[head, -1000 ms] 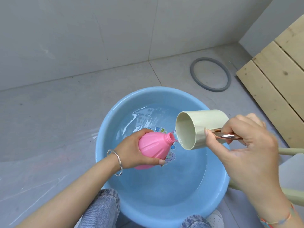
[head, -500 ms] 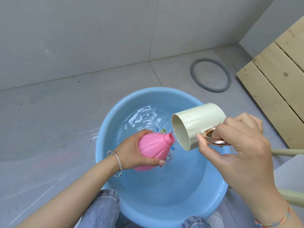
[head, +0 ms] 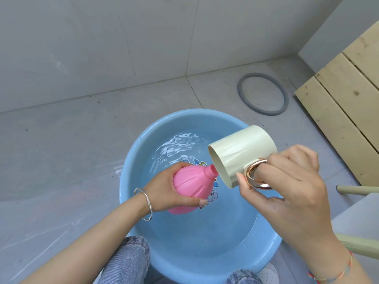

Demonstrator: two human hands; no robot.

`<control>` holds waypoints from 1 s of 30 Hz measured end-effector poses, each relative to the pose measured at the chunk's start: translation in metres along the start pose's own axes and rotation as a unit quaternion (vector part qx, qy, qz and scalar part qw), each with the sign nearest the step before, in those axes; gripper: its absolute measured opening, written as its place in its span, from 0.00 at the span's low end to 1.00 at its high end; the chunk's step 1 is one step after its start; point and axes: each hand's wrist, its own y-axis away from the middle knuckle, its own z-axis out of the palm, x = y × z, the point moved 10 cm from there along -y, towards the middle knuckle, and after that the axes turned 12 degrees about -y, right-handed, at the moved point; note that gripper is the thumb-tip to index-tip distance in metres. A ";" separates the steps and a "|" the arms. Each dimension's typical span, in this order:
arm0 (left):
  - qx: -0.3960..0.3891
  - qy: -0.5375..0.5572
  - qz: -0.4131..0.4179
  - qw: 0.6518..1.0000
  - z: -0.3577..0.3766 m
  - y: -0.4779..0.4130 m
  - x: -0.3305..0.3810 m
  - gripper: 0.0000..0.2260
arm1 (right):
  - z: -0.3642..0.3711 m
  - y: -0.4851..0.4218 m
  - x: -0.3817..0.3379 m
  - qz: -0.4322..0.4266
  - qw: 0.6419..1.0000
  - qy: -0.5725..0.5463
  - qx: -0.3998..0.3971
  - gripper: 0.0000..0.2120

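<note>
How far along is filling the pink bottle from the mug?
Done: the basin holds water and the pink bottle is uncapped. In hand: the left hand grips the bottle tilted over the basin; the right hand holds the mug by its handle, tipped with its rim at the bottle's neck. Left: finishing the pour; the bottle is opaque, so its fill level cannot be seen.

The left hand (head: 164,191) covers the lower body and base of the pink bottle (head: 190,186), which in turn hides part of the cartoon print (head: 212,196) on the floor of the basin (head: 205,119). The basin's near rim is lost behind the denim knees (head: 127,263) and the bottom edge. The right hand (head: 287,191) masks part of the copper handle (head: 247,175) of the cup (head: 240,154). Whether water passes from cup to bottle cannot be told. The wooden boards (head: 344,111) run off the right edge.
</note>
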 end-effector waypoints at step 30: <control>0.073 0.129 -0.052 0.988 -0.026 0.002 -0.018 0.35 | 0.101 0.121 0.138 0.434 0.886 -0.098 -0.130 0.23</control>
